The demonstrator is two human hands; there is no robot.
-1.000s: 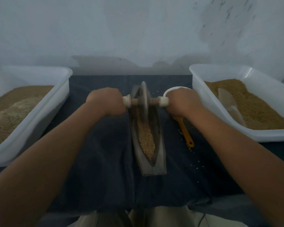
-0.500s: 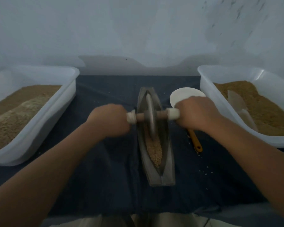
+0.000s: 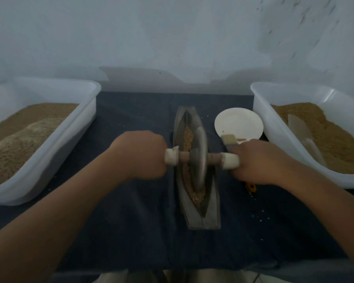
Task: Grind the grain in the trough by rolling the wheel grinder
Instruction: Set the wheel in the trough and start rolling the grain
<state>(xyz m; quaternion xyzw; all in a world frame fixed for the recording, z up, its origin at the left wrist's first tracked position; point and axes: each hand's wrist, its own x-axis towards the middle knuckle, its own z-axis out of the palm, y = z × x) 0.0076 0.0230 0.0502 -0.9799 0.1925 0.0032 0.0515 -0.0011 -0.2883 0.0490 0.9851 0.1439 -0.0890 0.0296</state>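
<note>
A narrow boat-shaped metal trough (image 3: 211,213) lies lengthwise at the middle of the dark cloth. Brown grain (image 3: 188,137) fills its groove. The metal wheel grinder (image 3: 199,158) stands upright in the groove, over the trough's near half. Its wooden axle runs left to right with pale caps at both ends. My left hand (image 3: 139,155) grips the left end of the axle. My right hand (image 3: 260,160) grips the right end. Both fists hide the outer handle ends.
A white tub (image 3: 55,148) of brown meal stands at the left. Another white tub (image 3: 274,127) with meal and a pale scoop stands at the right. A white dish (image 3: 238,123), a brush (image 3: 230,138) and an orange-handled tool (image 3: 250,187) lie right of the trough.
Both hands have drawn the wheel toward me along the trough, from its far end to its near half. The white dish and brush, hidden before, now show.
</note>
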